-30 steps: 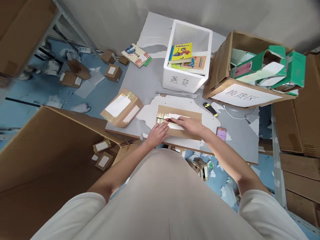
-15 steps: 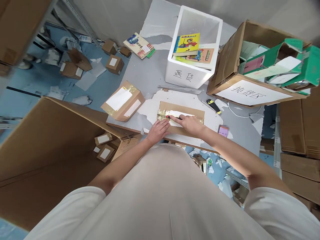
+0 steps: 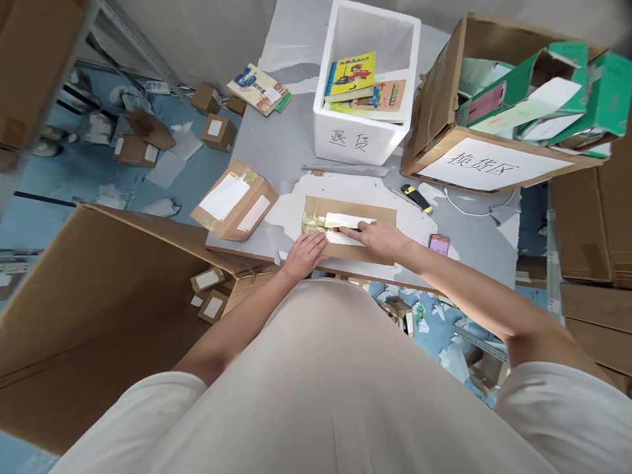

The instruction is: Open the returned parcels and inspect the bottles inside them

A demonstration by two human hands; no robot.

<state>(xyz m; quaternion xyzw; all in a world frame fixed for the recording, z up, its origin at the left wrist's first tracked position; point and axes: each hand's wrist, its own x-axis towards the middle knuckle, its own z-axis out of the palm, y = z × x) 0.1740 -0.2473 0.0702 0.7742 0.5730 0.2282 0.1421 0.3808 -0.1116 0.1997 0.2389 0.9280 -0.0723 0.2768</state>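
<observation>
Starting close in, past the light shirt (image 3: 320,368): spotting a large open carton (image 3: 99,283) at lower left, with small labelled parcels (image 3: 213,307) lying inside. Up to the near edge of the table (image 3: 296,138), and here pressing down with the left hand (image 3: 305,255), laid flat over the near left corner of a low brown box (image 3: 345,253), gripping nothing. Clasping a red-and-black tool (image 3: 337,229) in the right hand (image 3: 381,238), curled closed around it, with forefinger stretched forward above the white label (image 3: 345,218) and aimed at the shiny tape (image 3: 312,222) on the box's left end. Too small to tell any contact at the tip! Over to the left, picking out a taped parcel (image 3: 234,201), well apart; to the right, a phone (image 3: 439,245) and, a little farther, a yellow-and-black cutter (image 3: 416,198). Reaching deeper, finding a white foam box (image 3: 340,151) with books (image 3: 351,74) inside, then, right beside it, a tall carton (image 3: 432,118) stuffed with green boxes (image 3: 608,99). Last, at the table's far left edge, catching a small stack of books (image 3: 258,88).
</observation>
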